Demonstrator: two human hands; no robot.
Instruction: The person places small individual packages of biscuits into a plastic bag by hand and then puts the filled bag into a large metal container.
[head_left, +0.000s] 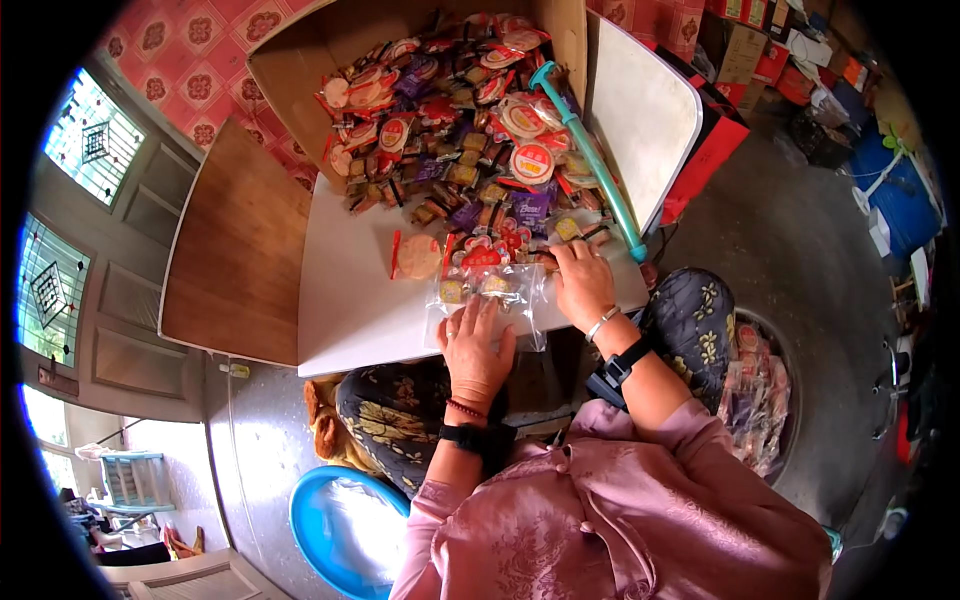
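A clear plastic bag (529, 300) lies at the near edge of the white tabletop (360, 315). My left hand (474, 341) rests on it, palm down, thumb apart from the fingers. Through the film show two small yellow-patterned snack packets (496, 286); whether they are inside is unclear. Beyond the bag's top edge is a red heart-shaped packet (482, 256). A round wafer in a wrapper (418, 256) lies to its left. My right hand (585, 285) is beside the bag's right edge, fingertips bent down by wrapped snacks (568, 228); its grip is hidden.
A tipped cardboard box (289, 75) spills a heap of wrapped snacks (450, 150) onto the table. A turquoise plastic pump-like tube (600, 169) leans along their right side. Clear film fills a blue basin (306, 499) at lower left. Filled bags (757, 405) lie in a tub at right.
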